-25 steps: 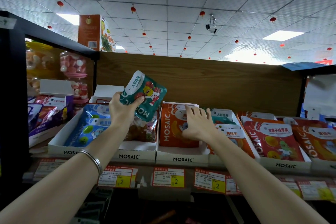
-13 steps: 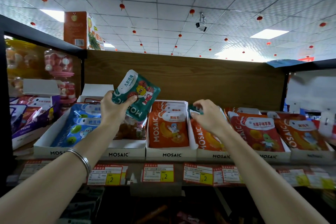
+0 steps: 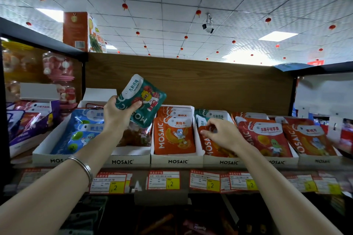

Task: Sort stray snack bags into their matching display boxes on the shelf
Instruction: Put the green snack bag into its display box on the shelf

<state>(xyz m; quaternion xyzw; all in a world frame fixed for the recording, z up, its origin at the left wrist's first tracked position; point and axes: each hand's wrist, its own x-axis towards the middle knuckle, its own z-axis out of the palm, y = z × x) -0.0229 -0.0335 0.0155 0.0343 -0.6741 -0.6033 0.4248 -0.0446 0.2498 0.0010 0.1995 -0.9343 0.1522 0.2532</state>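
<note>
My left hand [image 3: 118, 114] holds a teal snack bag [image 3: 142, 99] tilted in the air above the second white MOSAIC box [image 3: 131, 155], which has a brownish bag in it. My right hand [image 3: 222, 133] pinches the top of an orange bag [image 3: 211, 146] lying at the front of the fourth box [image 3: 229, 161]; teal bags [image 3: 212, 115] stand behind it in that same box. The third box [image 3: 177, 160] between them holds orange yellow-peach bags [image 3: 174, 136].
Blue bags [image 3: 80, 131] fill the leftmost MOSAIC box. Red bags [image 3: 265, 137] and more orange bags [image 3: 309, 139] sit in boxes to the right. Purple packs [image 3: 24, 122] and candy jars [image 3: 59, 70] stand at far left. A wooden back panel [image 3: 210, 86] rises behind; price tags [image 3: 164, 180] line the shelf edge.
My right hand moved right from the third box's orange bags to the fourth box and closed its fingers on the orange bag there. The left hand kept holding the teal bag up.
</note>
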